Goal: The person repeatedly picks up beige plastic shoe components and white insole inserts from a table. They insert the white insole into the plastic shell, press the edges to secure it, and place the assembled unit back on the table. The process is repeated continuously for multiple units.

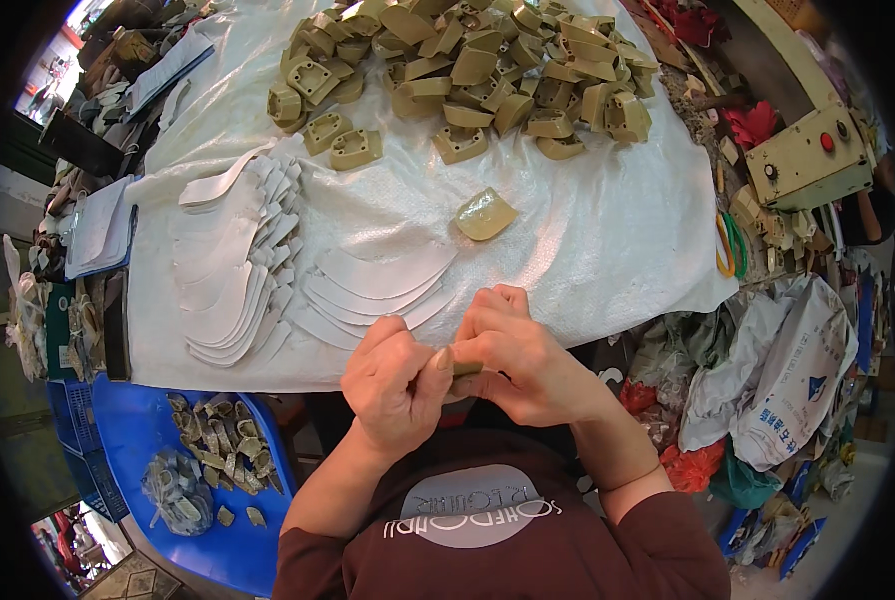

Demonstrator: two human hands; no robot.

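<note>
Left hand (398,378): fingers bent and drawn in, thumb raised, pinching a small olive-tan piece (466,369) just off the near edge of the white sheet (608,245).
Right hand (516,355): fingers curled in a narrow grip on the other end of the same olive-tan piece, knuckles over the near edge of the white sheet.
Olive-tan piece: between the two hands, at the near edge of the white sheet, mostly covered by fingers; its full shape cannot be told.
Tan pile (478,65): many chunky moulded pieces, some with holes, heaped at the far end of the white sheet.
White curved strips (218,285): overlapping in rows on the left part of the white sheet.
Fanned strips (383,275): a smaller white group near the middle of the white sheet's near edge.
Translucent block (486,214): yellowish and glossy, lying alone near the middle of the white sheet.
Blue plastic surface (218,555): below the white sheet's near left corner, bearing mottled pieces (230,445) and a clear bag (178,490).
Control box (811,160): red-buttoned, beyond the white sheet's right edge.
</note>
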